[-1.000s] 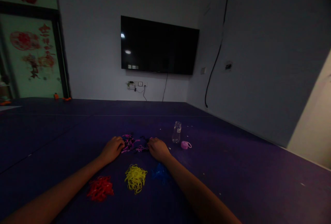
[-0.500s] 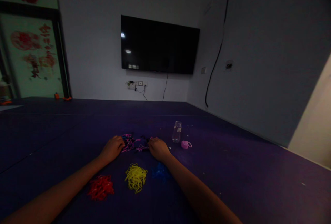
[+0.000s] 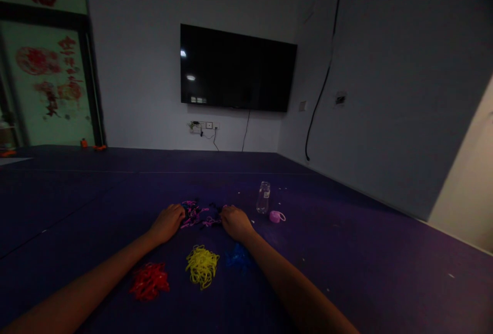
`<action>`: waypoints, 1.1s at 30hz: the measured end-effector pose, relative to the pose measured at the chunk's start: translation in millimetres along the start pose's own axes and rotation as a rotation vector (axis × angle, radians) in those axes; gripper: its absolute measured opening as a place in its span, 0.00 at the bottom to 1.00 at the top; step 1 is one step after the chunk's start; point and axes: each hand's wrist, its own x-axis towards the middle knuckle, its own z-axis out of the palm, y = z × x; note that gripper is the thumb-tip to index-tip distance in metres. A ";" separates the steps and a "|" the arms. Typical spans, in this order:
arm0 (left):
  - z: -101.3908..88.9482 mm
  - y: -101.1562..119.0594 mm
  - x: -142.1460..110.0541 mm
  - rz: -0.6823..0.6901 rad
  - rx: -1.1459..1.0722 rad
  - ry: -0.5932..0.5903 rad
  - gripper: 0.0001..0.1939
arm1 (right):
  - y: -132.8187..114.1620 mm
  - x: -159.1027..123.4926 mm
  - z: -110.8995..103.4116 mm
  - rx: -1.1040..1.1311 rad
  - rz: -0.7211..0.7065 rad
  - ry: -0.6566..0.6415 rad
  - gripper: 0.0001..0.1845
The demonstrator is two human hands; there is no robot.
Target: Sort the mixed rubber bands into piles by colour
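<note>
A loose mixed pile of pink and black rubber bands (image 3: 192, 213) lies on the purple surface, between my two hands. My left hand (image 3: 168, 222) rests at its left edge, fingers curled inward against the bands. At the right edge my right hand (image 3: 235, 222) is curled the same way, touching dark and pink bands. The fingertips of both hands are hidden, so what they pinch cannot be made out. Nearer to me are separate heaps: red rubber bands (image 3: 150, 281), yellow rubber bands (image 3: 202, 266) and blue rubber bands (image 3: 238, 258) beside my right forearm.
A clear bottle (image 3: 263, 199), uncapped, stands right of my right hand. Its pink cap (image 3: 276, 216) with a loop lies beside it. Small white scraps dot the purple surface (image 3: 365, 252). Behind, a television (image 3: 239, 69) hangs on the wall, with a cable (image 3: 320, 97) to its right.
</note>
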 end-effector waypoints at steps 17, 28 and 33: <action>-3.4 -36.1 1.6 -0.285 -0.354 0.425 0.11 | 1.8 1.1 3.5 0.015 -0.015 0.012 0.15; -2.0 -49.1 1.0 -0.395 -0.392 0.325 0.11 | -0.2 0.5 0.3 -0.005 -0.033 0.002 0.14; -1.4 -50.9 0.6 -0.432 -0.430 0.325 0.11 | -0.1 1.0 0.3 -0.009 -0.028 0.000 0.14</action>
